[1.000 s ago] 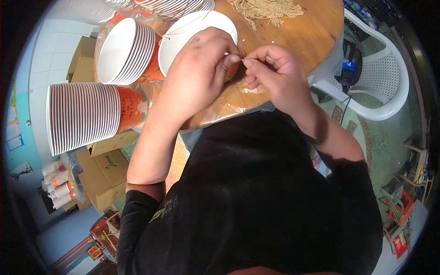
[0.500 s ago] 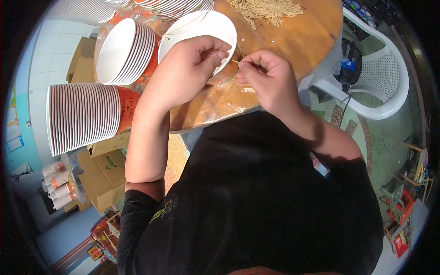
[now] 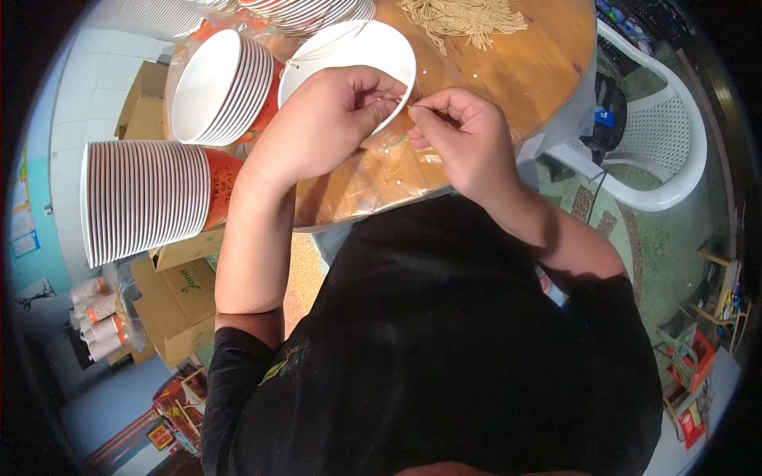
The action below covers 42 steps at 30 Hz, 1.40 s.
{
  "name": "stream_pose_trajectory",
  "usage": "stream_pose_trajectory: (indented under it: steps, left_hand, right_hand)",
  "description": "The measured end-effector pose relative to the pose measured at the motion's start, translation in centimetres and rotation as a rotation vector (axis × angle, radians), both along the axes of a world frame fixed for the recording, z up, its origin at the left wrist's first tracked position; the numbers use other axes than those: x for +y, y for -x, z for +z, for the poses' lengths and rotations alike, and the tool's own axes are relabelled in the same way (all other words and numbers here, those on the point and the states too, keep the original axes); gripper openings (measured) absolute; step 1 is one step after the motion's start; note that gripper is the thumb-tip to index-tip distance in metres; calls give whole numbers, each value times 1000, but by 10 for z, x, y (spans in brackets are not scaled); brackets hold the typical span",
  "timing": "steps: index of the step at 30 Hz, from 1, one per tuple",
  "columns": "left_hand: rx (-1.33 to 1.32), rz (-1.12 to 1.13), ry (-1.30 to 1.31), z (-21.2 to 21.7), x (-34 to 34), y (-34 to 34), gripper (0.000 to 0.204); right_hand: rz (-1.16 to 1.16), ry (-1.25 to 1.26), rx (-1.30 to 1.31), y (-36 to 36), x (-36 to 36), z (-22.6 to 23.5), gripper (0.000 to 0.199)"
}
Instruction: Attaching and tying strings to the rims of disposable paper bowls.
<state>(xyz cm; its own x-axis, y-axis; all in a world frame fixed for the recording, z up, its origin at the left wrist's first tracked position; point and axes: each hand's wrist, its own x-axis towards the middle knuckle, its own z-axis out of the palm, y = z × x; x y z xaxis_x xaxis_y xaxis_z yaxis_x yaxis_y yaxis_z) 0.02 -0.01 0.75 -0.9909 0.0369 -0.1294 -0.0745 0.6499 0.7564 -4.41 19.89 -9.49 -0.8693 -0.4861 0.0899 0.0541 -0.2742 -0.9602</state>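
Observation:
A white-lined paper bucket [image 3: 349, 49] lies tipped on the table with its mouth facing me. One end of a thin tan cord [image 3: 321, 52] is fixed at its far-left rim, and the cord runs across the opening. My left hand [image 3: 341, 119] is closed on the right side of the rim, fingertips curled over the edge. Just right of that rim, my right hand [image 3: 464, 131] pinches a cord end between thumb and forefinger; only a tiny tip shows. The curled fingers hide most of the spot where cord and rim meet.
A loose pile of tan cords [image 3: 468, 20] lies at the table's far side. Nested orange-and-white buckets stand in a long stack [image 3: 143, 198] at left, with a shorter stack [image 3: 230, 87] behind. A white plastic chair [image 3: 675, 170] holding a black bag [image 3: 609, 111] stands right.
The bucket has shifted slightly right, bringing its rim closer to my right fingertips. Less of the cord end shows beyond my right thumb and forefinger.

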Motion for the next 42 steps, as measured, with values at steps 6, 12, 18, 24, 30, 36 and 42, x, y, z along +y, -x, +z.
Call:
stream_pose_trajectory:
  steps: [6, 12, 18, 24, 30, 36, 42]
  left_hand:
    - [16, -109, 165, 0, -5, 4, 19]
    - [18, -16, 52, 1, 8, -7, 15]
    - [279, -30, 287, -1, 16, -13, 10]
    - [481, -13, 449, 1, 23, -21, 9]
    - [660, 77, 180, -13, 18, -18, 6]
    - [173, 137, -331, -3, 23, -16, 7]
    - [331, 234, -121, -19, 24, -14, 14]
  right_hand:
    - [16, 6, -18, 0, 0, 6, 14]
    - [-39, 112, -28, 14, 1, 10, 18]
    - [-90, 49, 87, 59, -7, 58, 8]
    - [306, -316, 751, 82, -4, 111, 11]
    - [381, -379, 936, 86, -7, 90, 20]
    - [485, -321, 580, 78, -6, 86, 12]
    - [292, -155, 184, 54, 2, 77, 18]
